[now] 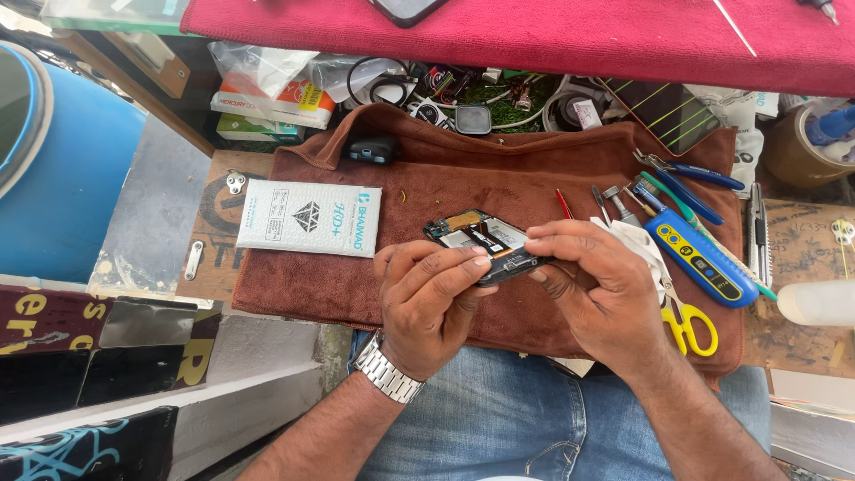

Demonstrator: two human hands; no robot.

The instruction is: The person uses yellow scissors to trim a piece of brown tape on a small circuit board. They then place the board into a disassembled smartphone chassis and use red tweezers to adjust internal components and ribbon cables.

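Jeans (pixel 499 419) at bottom | left hand (pixel 427 303), right hand (pixel 597 294): fingers of both clamped on opened phone (pixel 485 245) | phone between hands over brown cloth (pixel 427 178), long axis running left-right | scissors (pixel 686 325) right

We are looking down at a wooden bench (pixel 207 233) that is carrying a brown towel (pixel 445 178), which is draping toward the near edge. Lying on the towel's left end is a white flat packet (pixel 309 216), and a small dark case (pixel 372 149) is sitting at the far edge. To the right, blue-handled pliers (pixel 690 183), a blue tester (pixel 699 258) and yellow-handled scissors (pixel 688 325) are lying close together (partly overlapping). A metal hinge piece (pixel 235 182) is resting on the bare wood at the left.
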